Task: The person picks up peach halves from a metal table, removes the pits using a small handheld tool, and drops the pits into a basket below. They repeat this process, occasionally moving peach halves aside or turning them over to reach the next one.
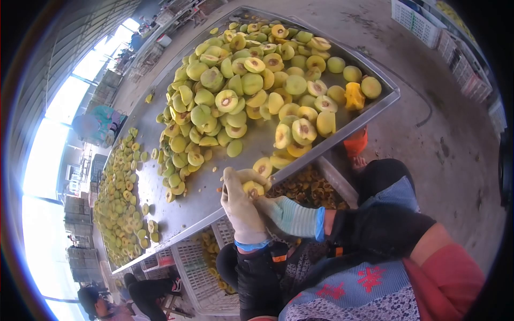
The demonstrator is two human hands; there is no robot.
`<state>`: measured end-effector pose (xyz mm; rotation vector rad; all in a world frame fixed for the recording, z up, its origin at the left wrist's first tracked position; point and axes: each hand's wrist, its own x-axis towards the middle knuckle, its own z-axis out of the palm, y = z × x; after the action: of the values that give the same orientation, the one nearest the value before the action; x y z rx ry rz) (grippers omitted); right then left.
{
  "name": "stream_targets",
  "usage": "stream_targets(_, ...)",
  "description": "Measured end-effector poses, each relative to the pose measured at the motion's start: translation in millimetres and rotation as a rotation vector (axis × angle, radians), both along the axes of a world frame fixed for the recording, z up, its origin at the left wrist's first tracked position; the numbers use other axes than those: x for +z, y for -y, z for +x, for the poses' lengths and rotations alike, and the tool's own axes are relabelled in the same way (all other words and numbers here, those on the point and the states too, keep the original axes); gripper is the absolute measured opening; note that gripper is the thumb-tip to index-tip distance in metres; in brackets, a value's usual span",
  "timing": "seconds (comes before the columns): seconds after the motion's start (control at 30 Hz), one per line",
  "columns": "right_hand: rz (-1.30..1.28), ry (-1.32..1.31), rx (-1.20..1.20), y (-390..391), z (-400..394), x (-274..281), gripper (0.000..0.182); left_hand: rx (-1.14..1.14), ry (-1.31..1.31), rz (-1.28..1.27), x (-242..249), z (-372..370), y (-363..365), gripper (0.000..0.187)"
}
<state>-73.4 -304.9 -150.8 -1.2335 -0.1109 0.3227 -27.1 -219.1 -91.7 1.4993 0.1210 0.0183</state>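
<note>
In the head view, my left hand [242, 206], in a pale cream glove, is wrapped round a halved yellow fruit [252, 189] at the near edge of the metal table [203, 215]. My right hand [289, 214], in a striped pale green glove, meets it from the right, its fingers closed against the fruit; anything else between them is hidden. Just beyond both hands lies another fruit half [263, 167]. Behind it spreads a large heap of green and yellow fruit halves [235, 101], many with brown centres.
A second fruit pile [120, 198] lies on the table's far left. Below the edge are a white crate [198, 278] and brown scraps [308, 187]. One person [144, 299] sits lower left; another [99, 125] is beyond the table. Crates [417, 24] stand upper right.
</note>
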Motion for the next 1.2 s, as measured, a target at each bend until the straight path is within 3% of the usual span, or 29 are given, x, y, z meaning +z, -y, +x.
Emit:
stream_targets(0.1,0.009,-0.454,0.325,34,2,40,0.055,-0.16,0.01,-0.025,4,5,-12,0.055)
stream_targets(0.27,-0.205,-0.442,0.381,41,7,45,0.057,-0.386,0.059,0.035,-4,11,-24,0.053)
stream_targets(0.37,0.075,-0.545,0.549,51,6,41,0.057,-0.387,-0.009,-0.238,-11,10,-24,0.055)
stream_targets(0.47,0.077,-0.521,0.57,57,5,42,0.059,-0.359,0.018,-0.119,-5,8,-16,0.055)
stream_targets(0.57,-0.397,-0.414,0.445,54,7,48,0.059,-0.397,-0.025,0.216,-5,7,-13,0.054)
stream_targets(0.6,-0.241,-0.459,0.501,56,5,47,0.059,-0.381,-0.021,0.239,3,5,-8,0.052)
stream_targets(0.7,0.224,-0.55,0.657,61,2,40,0.059,-0.278,-0.06,-0.448,-7,-3,-1,0.05)
stream_targets(0.77,0.514,-0.568,0.762,56,5,27,0.06,-0.159,-0.095,-0.5,1,-2,6,0.041)
stream_targets(0.83,0.55,-0.613,0.745,57,-3,35,0.06,-0.109,-0.122,-0.571,-8,7,-6,0.035)
stream_targets(0.87,0.556,-0.619,0.784,59,-5,36,0.061,-0.145,-0.149,-0.866,-11,15,-22,0.028)
stream_targets(0.9,0.562,-0.624,0.825,60,-7,37,0.061,0.055,-0.104,-0.818,-7,15,-37,0.029)
stream_targets(0.93,0.454,-0.666,0.716,59,-12,38,0.06,0.248,-0.061,-0.763,-2,13,-54,0.031)
stream_targets(0.97,0.427,-0.679,0.726,58,-14,37,0.059,0.364,0.043,-0.476,-1,8,-78,0.032)
stream_targets(1.03,0.37,-0.704,0.743,58,-16,34,0.058,0.582,-0.064,0.204,33,-19,-113,0.039)
stream_targets(1.07,0.355,-0.698,0.702,59,-16,35,0.058,0.712,-0.043,0.56,11,-10,-163,0.048)
stream_targets(1.1,0.34,-0.696,0.664,58,-17,35,0.057,0.745,-0.042,1.204,25,-19,-171,0.048)
stream_targets(1.17,0.291,-0.663,0.557,57,-19,40,0.057,0.713,0.003,1.19,36,-16,-155,0.046)
stream_targets(1.2,0.258,-0.631,0.485,57,-20,45,0.056,0.525,0.033,1.018,35,-7,-140,0.046)
